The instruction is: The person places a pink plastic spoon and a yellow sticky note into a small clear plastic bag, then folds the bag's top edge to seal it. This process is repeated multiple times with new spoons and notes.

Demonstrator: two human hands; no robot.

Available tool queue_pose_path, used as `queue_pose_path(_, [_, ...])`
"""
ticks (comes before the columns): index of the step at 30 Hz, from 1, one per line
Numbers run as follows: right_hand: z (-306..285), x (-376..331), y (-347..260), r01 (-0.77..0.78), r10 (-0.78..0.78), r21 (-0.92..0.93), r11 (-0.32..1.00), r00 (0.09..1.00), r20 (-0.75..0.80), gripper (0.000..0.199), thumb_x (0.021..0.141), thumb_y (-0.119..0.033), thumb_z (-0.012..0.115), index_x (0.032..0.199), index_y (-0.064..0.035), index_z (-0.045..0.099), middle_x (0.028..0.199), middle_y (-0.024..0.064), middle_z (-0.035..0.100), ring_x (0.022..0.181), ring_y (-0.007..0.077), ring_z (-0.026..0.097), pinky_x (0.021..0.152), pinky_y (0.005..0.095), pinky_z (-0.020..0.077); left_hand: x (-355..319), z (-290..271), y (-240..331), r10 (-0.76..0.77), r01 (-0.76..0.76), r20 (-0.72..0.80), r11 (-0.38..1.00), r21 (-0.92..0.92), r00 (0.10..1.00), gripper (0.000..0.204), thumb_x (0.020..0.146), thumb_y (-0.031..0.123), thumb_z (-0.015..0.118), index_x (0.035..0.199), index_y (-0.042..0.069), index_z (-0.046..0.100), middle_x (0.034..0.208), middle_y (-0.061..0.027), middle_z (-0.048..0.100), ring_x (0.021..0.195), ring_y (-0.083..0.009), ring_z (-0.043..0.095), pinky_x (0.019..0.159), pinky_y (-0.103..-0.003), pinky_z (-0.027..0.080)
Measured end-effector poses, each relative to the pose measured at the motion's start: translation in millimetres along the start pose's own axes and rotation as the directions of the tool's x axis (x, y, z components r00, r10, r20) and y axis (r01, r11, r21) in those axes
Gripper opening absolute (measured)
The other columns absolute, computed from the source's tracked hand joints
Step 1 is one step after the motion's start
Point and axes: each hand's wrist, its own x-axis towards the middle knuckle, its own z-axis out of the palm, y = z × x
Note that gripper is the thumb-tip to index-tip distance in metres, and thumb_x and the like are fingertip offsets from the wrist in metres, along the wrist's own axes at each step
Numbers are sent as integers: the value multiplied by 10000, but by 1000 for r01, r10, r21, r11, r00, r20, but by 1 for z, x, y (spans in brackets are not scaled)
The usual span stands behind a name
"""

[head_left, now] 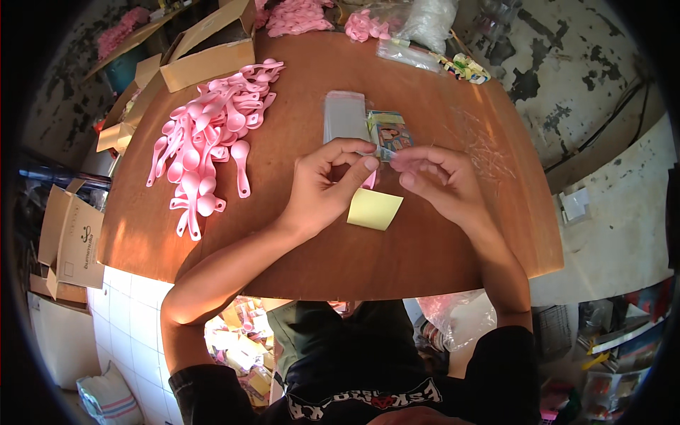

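My left hand point(326, 177) is closed in a pinch over the table. Under its thumb shows a piece of a pink spoon point(370, 179), mostly hidden by the fingers. A pale yellow card point(375, 210) sticks out just below it. My right hand point(439, 177) is curled, its thumb and forefinger close together at a small clear plastic piece point(386, 153) that spans toward the left fingertips. Whether that piece is part of a bag cannot be made out. Just beyond the hands lie a stack of clear plastic bags point(344, 117) and a pile of printed cards point(394, 133).
A heap of pink spoons point(212, 127) covers the table's left side. Thin clear strips point(489, 145) are scattered at right. Cardboard boxes point(209, 53) stand far left. Along the far edge are pink items point(297, 18), plastic packs point(409, 54) and a colourful bundle point(467, 69).
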Motion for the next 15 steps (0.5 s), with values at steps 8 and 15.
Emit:
queue_pose_path(8, [4, -1, 10, 4, 10, 65, 998, 977, -215, 156, 948, -91, 665, 1033, 32, 710, 933, 65, 723, 866, 100, 666, 780, 244, 534, 6, -6, 3, -65, 80, 86, 978, -190, 994, 277, 1007, 126, 577, 1236, -28, 588, 1057, -100, 683, 922, -131, 656, 798, -268, 548])
queue_pose_path(15, [-14, 11, -36, 317, -397, -266, 910, 851, -343, 125, 919, -82, 688, 978, 22, 723, 919, 64, 726, 849, 105, 670, 771, 252, 524, 5, -15, -3, 8, -3, 63, 998, -68, 998, 416, 1023, 222, 518, 1362, -14, 472, 1194, -137, 624, 1151, -238, 610, 974, -385, 494])
